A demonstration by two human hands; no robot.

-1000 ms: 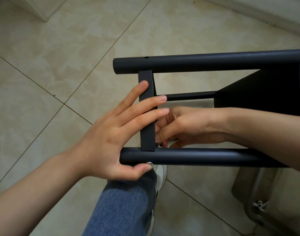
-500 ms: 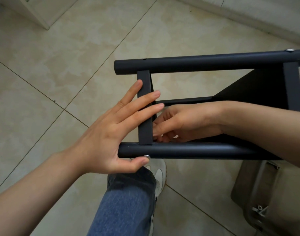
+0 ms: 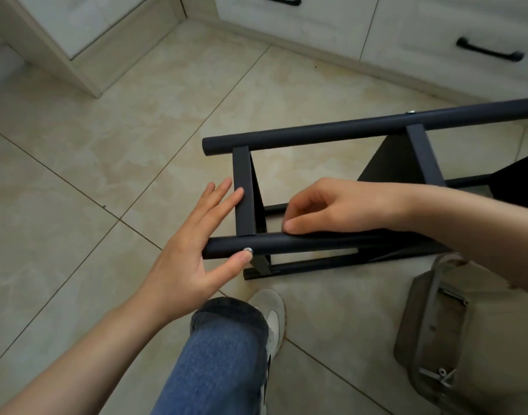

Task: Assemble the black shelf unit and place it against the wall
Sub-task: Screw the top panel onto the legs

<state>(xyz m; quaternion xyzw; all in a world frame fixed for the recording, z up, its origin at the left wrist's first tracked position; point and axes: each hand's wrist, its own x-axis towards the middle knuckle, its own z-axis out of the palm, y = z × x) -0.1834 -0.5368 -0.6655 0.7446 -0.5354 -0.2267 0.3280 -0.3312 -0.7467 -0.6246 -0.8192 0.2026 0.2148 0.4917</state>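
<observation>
Black shelf unit (image 3: 316, 136) is lying on its side on the beige tiled floor (image 3: 77, 175), filling the middle and right of the frame, with white cabinets across the top. Matte black all over, kinda dark grey in this light: two long round tubes run left to right, joined near their left ends by a flat crossbar (image 3: 243, 193), and a second flat crossbar (image 3: 426, 158) sits further right. Starting from the left, the left hand (image 3: 190, 259) is spread wide and flat, fingers straight, fingertips touching the left edge of the first crossbar, thumb tucked against the underside of the near tube (image 3: 286, 242), right by a small silver screw head (image 3: 247, 250). Below that hand a leg in blue jeans (image 3: 220, 354) and a pale shoe (image 3: 273, 307) show at bottom centre. Moving right, the right hand (image 3: 340, 205) comes in from the right edge with fingers curled in and its thumb tip resting on top of the near tube; can't tell whether it's pinching anything. Behind it a black shelf panel (image 3: 391, 163) stands between the tubes, and another silver screw (image 3: 411, 112) sits on the far tube above the second crossbar. A khaki bag (image 3: 436, 324) lies on the floor at lower right, and one cabinet drawer at upper right has a black handle (image 3: 489, 52).
</observation>
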